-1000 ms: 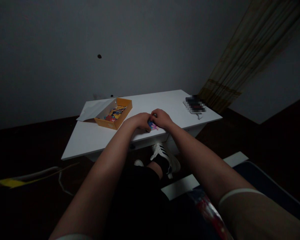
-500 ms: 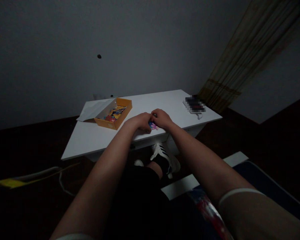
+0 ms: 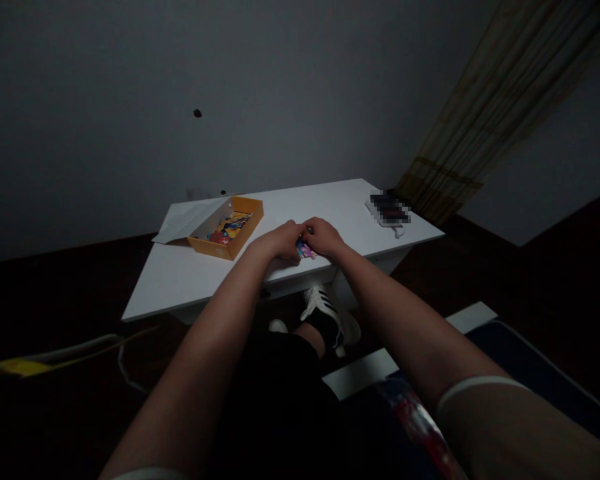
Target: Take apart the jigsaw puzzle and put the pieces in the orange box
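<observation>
A small colourful piece, pink and blue, lies near the front edge of the white surface, pinched between the two hands. The left hand curls over it from the left with fingers bent down onto it, and the right hand closes on it from the right, so both are grasping the same piece; whether it is one piece or several pressed together is too dim and small to tell.

To handle it well, it seems wise to keep the piece flat on the surface and press with the fingertips rather than lift it, since it sits close to the edge and could slide off toward the shoe below.

To the left and a little further back stands an open orange box, well apart from the hands. It holds a loose heap of colourful pieces in red, blue and yellow. A white lid or sheet leans against the box's left side. At the far right corner of the surface lies a blurred dark object.
</observation>
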Demonstrator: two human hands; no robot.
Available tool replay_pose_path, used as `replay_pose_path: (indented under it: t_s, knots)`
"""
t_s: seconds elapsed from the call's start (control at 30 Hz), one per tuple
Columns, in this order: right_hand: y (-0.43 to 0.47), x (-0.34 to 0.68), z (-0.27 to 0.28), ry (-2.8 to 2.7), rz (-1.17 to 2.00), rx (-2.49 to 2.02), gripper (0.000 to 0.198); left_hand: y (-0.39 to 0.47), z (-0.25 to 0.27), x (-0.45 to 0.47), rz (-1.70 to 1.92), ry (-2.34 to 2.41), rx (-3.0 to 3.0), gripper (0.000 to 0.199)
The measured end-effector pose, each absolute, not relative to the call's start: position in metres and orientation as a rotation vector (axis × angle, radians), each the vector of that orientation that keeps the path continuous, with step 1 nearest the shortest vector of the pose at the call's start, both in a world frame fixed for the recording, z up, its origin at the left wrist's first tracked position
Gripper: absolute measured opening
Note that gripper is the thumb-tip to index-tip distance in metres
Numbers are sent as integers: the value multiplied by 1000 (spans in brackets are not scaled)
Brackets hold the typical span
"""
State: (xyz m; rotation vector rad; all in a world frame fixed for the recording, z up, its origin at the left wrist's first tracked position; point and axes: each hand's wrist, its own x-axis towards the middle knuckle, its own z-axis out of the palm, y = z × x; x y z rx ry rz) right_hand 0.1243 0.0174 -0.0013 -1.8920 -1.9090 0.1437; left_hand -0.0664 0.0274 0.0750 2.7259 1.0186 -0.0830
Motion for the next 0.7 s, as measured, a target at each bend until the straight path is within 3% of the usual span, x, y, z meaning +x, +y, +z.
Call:
replay_pose_path:
  t_s: [0.17,0.43,0.7]
  knots:
    - [19,125,-2,-1917,140,-1886,27,28,79,-68,-34,994,2750,75]
    - [20,128,-4,-1932,174,-1863,25,36,82,-70,43,903,2758,51]
    - [24,129,-11,-1899,149,-1787,25,72,99,-117,608,1128,2597,42]
